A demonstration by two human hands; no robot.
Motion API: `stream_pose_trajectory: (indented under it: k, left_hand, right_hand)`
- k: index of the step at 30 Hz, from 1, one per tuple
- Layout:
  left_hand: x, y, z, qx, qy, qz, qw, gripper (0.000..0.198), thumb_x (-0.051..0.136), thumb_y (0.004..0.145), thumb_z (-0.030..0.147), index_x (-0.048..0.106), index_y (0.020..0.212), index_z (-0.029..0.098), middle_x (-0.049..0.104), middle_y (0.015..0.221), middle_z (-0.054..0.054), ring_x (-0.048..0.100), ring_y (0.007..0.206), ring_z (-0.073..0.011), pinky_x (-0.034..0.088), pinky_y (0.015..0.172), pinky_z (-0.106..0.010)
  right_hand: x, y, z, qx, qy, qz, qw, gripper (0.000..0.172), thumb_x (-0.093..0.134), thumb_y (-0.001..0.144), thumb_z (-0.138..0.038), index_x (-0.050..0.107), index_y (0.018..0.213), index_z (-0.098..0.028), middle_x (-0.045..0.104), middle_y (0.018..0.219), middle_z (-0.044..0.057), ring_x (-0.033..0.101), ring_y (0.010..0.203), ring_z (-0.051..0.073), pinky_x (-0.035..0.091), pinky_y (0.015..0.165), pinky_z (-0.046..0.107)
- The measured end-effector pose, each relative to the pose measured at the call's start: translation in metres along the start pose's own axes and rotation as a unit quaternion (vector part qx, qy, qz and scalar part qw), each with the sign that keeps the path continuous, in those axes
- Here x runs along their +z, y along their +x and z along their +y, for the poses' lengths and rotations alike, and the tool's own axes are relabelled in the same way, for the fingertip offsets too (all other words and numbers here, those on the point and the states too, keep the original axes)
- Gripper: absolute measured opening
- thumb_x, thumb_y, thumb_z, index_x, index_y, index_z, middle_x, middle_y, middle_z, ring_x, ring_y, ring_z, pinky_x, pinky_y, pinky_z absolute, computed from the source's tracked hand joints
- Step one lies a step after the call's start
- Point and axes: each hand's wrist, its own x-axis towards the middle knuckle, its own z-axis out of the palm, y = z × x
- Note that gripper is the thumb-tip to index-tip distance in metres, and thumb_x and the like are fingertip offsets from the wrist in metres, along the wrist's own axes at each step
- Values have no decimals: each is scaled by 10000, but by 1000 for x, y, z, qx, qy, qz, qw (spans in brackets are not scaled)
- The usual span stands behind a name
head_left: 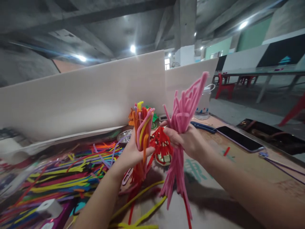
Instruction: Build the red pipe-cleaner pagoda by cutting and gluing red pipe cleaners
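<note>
Bundle of pink stems (181, 118) midway through clenched right grip (187, 140), multicoloured bundle (143, 127) inside closed left grip (133, 155)

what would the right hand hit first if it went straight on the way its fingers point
Probably the mixed bundle in the left hand. The red piece appears just past the right hand's fingertips, but depth is unclear, so it might be brushed first.
</note>
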Motion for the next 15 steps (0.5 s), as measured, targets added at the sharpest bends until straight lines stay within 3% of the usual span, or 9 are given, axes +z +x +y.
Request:
stream_pose_trajectory:
  k: [2,6,12,15]
  left_hand:
    - [11,-1,2,23,38,33,998,672,703,846,359,446,1448,209,611,1355,-136,589,1288,-298,484,1094,-427]
    - [33,-7,2,60,121,96,986,657,602,877,182,376,1493,217,557,1403,-151,563,1322,-270,464,1106,-422]
    - [42,-22,4,35,202,113,972,694,581,859,182,334,1504,257,646,1293,-128,723,1015,-264,580,792,-355]
    - [43,-25,6,84,196,84,973,724,537,877,261,279,1553,231,625,1352,-159,700,1115,-304,578,876,-413]
  right_hand:
    - [8,-5,-1,-13,-21,7,1000,298,766,788,-446,657,866,-180,429,560,-66,362,501,94,296,477,252]
    - [18,-11,-5,-21,-10,8,1000,294,757,789,-406,566,714,-195,438,594,-50,378,548,101,339,516,250]
    - [20,-11,-9,-60,-43,39,996,244,798,741,-329,592,777,-201,525,686,-27,464,660,138,433,608,260]
    - [19,-8,-1,-58,-36,46,997,241,773,778,-331,574,755,-198,498,651,-35,450,633,129,423,598,257]
